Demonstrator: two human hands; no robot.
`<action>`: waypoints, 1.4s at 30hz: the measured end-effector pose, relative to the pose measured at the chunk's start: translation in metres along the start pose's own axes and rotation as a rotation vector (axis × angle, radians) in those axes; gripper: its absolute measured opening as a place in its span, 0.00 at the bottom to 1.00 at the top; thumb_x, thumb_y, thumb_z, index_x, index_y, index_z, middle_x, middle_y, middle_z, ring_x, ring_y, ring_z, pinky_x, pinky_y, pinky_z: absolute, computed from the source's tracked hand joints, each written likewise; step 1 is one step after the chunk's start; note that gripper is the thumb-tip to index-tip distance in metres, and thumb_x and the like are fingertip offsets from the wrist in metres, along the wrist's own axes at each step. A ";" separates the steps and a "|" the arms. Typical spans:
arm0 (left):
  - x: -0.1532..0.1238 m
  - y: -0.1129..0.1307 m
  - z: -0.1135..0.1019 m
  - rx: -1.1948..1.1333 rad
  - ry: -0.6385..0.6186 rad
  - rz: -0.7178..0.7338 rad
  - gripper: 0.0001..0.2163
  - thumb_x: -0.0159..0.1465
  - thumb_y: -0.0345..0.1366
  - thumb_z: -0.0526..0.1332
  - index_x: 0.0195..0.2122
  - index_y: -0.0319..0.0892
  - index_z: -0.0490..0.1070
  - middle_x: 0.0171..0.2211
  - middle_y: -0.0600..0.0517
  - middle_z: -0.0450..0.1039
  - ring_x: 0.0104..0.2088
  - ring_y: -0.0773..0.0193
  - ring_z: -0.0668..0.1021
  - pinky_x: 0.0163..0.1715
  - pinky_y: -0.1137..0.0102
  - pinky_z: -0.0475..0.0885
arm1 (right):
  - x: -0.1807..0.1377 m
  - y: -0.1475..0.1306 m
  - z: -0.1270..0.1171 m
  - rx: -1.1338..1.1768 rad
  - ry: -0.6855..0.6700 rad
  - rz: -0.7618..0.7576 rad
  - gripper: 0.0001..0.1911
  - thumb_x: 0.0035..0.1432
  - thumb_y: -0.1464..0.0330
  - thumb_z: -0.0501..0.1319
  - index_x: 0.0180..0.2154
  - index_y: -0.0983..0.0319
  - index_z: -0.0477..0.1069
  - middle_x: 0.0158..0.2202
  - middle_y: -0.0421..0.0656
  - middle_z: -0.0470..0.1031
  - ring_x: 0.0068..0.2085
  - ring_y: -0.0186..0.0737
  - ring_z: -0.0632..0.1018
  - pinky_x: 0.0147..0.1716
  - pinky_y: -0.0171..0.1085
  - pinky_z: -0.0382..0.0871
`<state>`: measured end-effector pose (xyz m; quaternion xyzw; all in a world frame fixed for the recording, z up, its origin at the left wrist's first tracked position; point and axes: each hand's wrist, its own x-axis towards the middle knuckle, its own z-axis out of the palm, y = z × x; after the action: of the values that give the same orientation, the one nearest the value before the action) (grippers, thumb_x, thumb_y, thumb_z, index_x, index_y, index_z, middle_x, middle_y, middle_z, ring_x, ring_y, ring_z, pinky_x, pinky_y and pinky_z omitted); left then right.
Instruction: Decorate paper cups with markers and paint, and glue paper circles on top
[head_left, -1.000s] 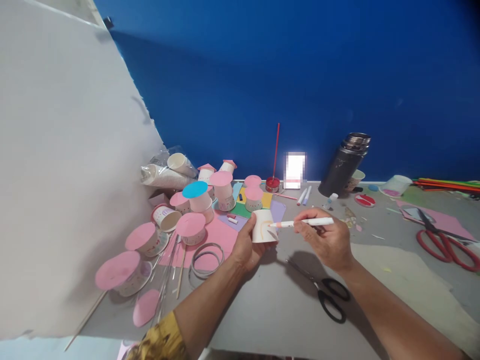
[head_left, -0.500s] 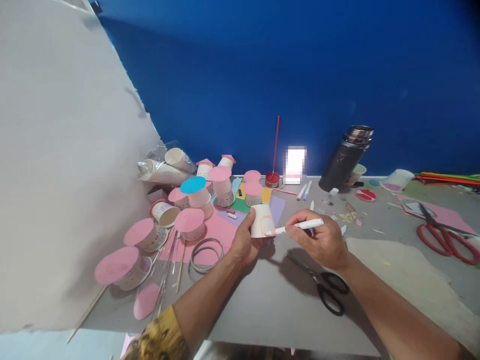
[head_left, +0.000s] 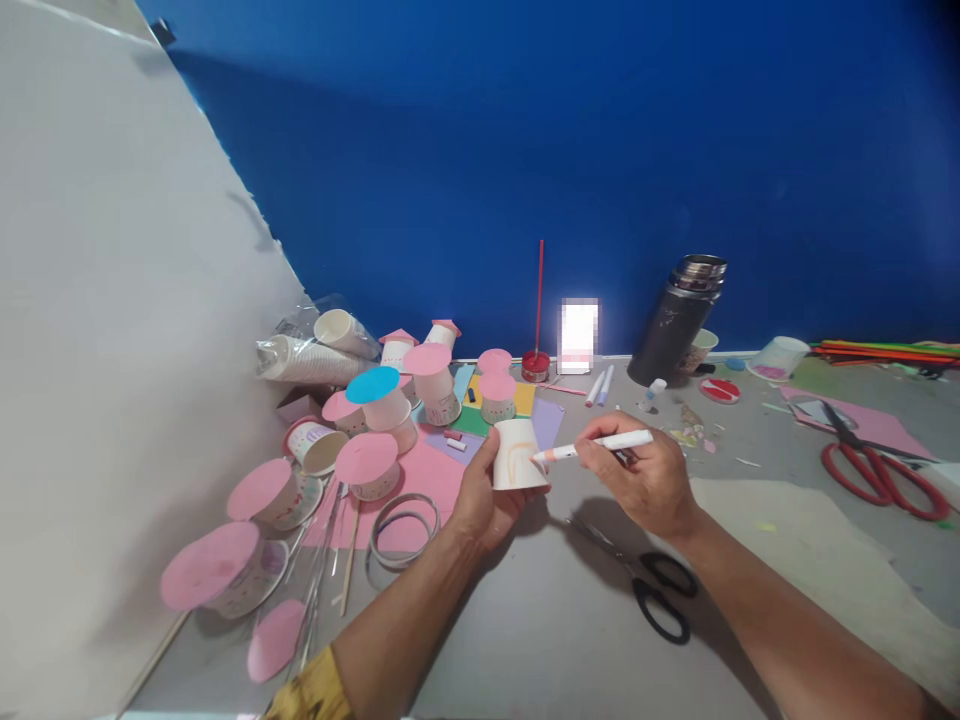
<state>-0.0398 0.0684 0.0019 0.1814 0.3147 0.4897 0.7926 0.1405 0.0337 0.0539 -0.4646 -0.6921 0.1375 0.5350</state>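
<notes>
One blue wall [head_left: 480, 150] behind grey surface [head_left: 517, 640]. Pink sheet [head_left: 439, 472] lies left of the held cup. Dark flask [head_left: 669, 332] stands near the wall, right of centre. Left hand [head_left: 480, 510]: fingers clamped on the cup. Right hand [head_left: 641, 478]: fingers clamped on the marker. Black scissors [head_left: 627, 560] lie on the surface, near the right wrist. Cup [head_left: 510, 462]: held above the surface, wide rim down, pale orange arch on its side. Marker [head_left: 628, 440]: white, tip at that side; actual contact cannot be told.
</notes>
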 end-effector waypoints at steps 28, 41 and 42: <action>0.001 -0.003 -0.005 -0.075 -0.027 -0.076 0.25 0.73 0.53 0.52 0.45 0.33 0.75 0.31 0.44 0.76 0.29 0.57 0.80 0.27 0.62 0.79 | -0.008 0.011 -0.004 -0.048 -0.016 0.061 0.12 0.64 0.60 0.63 0.30 0.58 0.75 0.20 0.35 0.74 0.19 0.33 0.70 0.21 0.32 0.64; 0.005 -0.008 -0.012 -0.069 -0.087 -0.093 0.27 0.70 0.56 0.56 0.48 0.32 0.74 0.33 0.44 0.76 0.30 0.55 0.80 0.29 0.62 0.78 | -0.009 0.015 -0.005 -0.098 0.006 0.026 0.13 0.65 0.57 0.63 0.31 0.57 0.75 0.20 0.36 0.75 0.18 0.34 0.69 0.20 0.34 0.63; 0.005 -0.008 -0.012 -0.068 -0.086 -0.094 0.27 0.70 0.56 0.57 0.48 0.32 0.74 0.33 0.44 0.76 0.30 0.55 0.80 0.29 0.62 0.78 | -0.009 0.015 -0.005 -0.101 0.003 0.022 0.13 0.65 0.57 0.63 0.31 0.57 0.75 0.20 0.36 0.75 0.18 0.34 0.69 0.20 0.34 0.63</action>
<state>-0.0411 0.0692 -0.0129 0.1604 0.2718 0.4540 0.8332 0.1517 0.0330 0.0398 -0.4989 -0.6921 0.1076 0.5104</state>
